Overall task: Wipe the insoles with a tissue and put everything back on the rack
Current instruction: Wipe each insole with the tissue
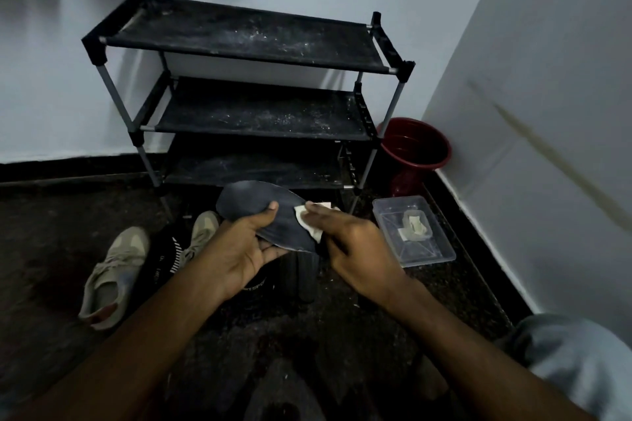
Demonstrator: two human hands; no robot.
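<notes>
The left hand (246, 249) is gripping the thin, seemingly light, bendy insole (253, 205) from underneath mid-length, while the right hand (355, 249) is holding a soft tissue (307, 225) pressed against it.

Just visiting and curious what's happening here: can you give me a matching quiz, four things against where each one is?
Things: 1 insole; 2 tissue; 3 red bucket; 4 clear box.
Places: A floor, right of the hands; B gripped by left hand; C corner beside the rack; D held against the insole by right hand.
Pairs: 1-B, 2-D, 3-C, 4-A.
</notes>
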